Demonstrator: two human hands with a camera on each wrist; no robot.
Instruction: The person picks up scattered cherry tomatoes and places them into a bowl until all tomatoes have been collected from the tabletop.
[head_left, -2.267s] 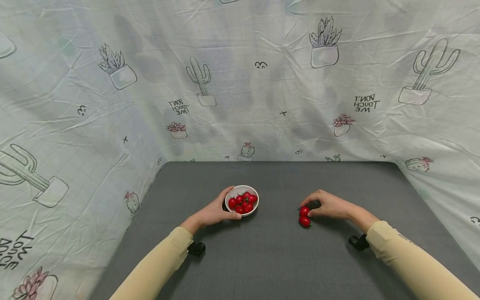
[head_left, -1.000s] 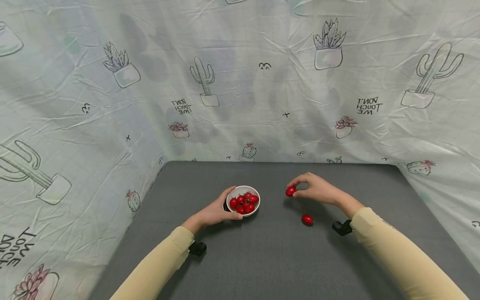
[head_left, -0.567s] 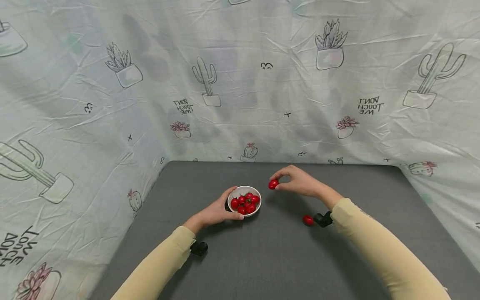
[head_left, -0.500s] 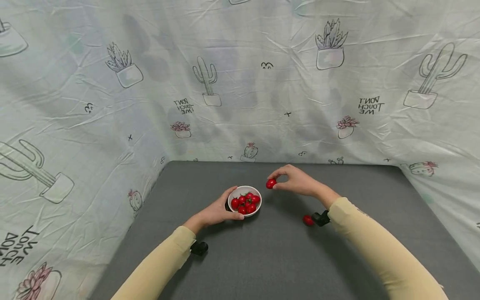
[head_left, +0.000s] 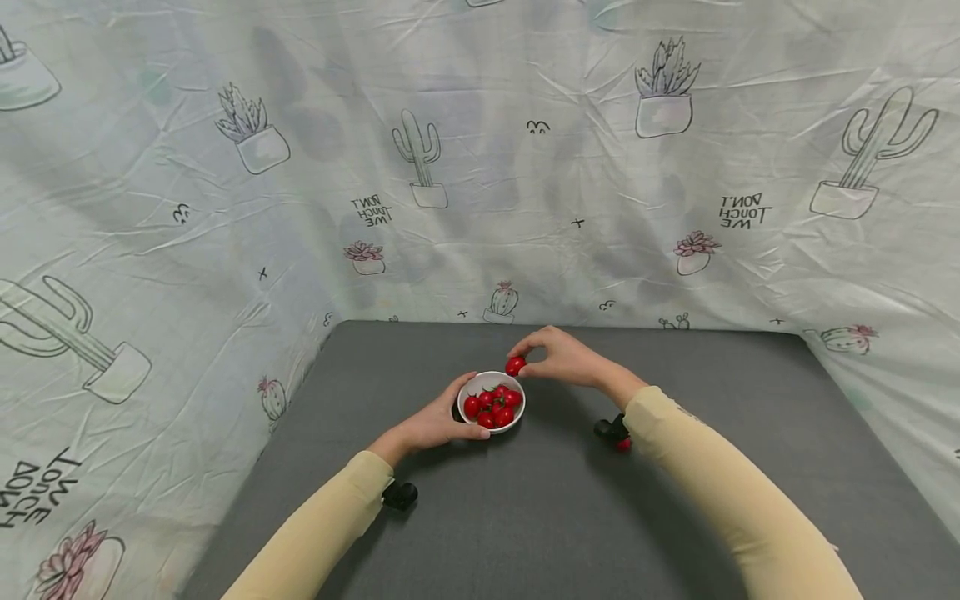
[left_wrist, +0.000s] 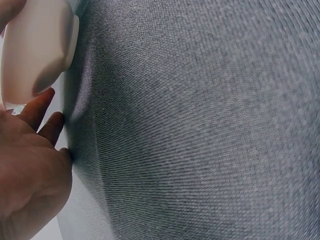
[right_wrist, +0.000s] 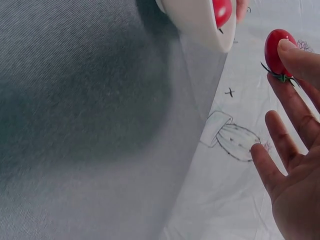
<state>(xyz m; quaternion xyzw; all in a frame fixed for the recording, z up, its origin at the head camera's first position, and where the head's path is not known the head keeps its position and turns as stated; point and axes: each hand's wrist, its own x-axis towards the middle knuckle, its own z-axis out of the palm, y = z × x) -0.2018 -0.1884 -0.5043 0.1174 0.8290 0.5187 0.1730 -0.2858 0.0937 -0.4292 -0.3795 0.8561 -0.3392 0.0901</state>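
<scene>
A white bowl (head_left: pixel 489 377) with several cherry tomatoes (head_left: pixel 497 408) in it stands on the dark table. My left hand (head_left: pixel 432 423) grips the bowl by its left side, thumb at the near rim and fingers at the far one. Between thumb and fingers of my right hand (head_left: pixel 564 357) a red cherry tomato (right_wrist: pixel 274 51) is pinched, its green stem end showing in the right wrist view. That tomato is just above the bowl's far right rim. Another cherry tomato (head_left: pixel 624 445) lies on the table, mostly hidden behind the right wrist camera.
The dark grey table (head_left: pixel 525 517) reaches back to a pale curtain (head_left: pixel 480 167) printed with cactus drawings. Black wrist cameras stick out under both sleeves, the left camera (head_left: pixel 401 496) low over the table.
From beside the other tomato, my right hand has lifted one tomato and carried it left to the bowl. The left hand has kept its hold on the bowl.
</scene>
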